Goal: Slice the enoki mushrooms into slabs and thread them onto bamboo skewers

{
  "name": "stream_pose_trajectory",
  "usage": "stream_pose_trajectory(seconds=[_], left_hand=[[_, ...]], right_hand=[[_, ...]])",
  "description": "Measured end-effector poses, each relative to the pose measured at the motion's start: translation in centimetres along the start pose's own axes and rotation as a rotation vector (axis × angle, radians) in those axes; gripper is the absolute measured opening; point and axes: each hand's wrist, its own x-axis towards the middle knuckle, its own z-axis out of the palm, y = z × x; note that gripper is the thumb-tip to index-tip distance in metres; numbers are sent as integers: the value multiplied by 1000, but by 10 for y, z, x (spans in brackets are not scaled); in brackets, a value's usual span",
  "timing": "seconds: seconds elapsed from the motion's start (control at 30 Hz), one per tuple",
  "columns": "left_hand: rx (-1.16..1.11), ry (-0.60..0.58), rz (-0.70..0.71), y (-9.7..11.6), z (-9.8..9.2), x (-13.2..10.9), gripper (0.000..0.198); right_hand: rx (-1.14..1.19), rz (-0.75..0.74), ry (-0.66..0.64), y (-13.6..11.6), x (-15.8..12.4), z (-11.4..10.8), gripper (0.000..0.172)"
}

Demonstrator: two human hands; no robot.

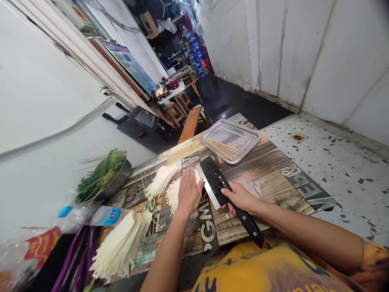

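I observe a room with a pale wall (282, 48) across the upper right of the frame and a speckled surface (343, 170) below it. A table (261, 190) with a printed wood pattern fills the centre. I note an orange-brown bench (190, 127) beyond its far edge and a black appliance (146, 125) left of that. A shallow tray (251, 140) sits on the table's far part. At left, a metal bowl (120, 178) holds leafy greens (103, 172). Purple eggplants (74, 259) lie at lower left, beside a large pile of fringed white sheets (121, 243). A cleaver (212, 182) is at centre, its bright edge facing left; the right hand (238, 196) is closed around it near the handle's front end. A clear bottle (106, 215) lies above the large pile. The left hand (190, 190), fingers extended and gripping nothing, rests flat on a small white bundle (173, 194). I cannot tell whether blade and bundle touch. A second small bundle (161, 180) lies just left. Thin sticks (221, 149) lie in the tray.
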Motion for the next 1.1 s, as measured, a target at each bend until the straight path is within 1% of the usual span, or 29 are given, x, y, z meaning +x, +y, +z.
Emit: stream_pose_trajectory(seconds=[0.2, 0.37, 0.67, 0.97, 1.1], left_hand=[[11, -6, -2, 1, 0, 0, 65], [11, 10, 20, 2, -1, 0, 63], [31, -10, 15, -2, 1, 1, 64], [-2, 28, 27, -2, 3, 2, 64], [6, 14, 30, -1, 3, 2, 65]], right_hand=[[18, 0, -4, 0, -1, 0, 7], [12, -5, -5, 2, 0, 0, 8], [10, -11, 0, 5, 2, -1, 8], [3, 2, -3, 2, 1, -1, 8], [-10, 0, -13, 3, 2, -1, 8]])
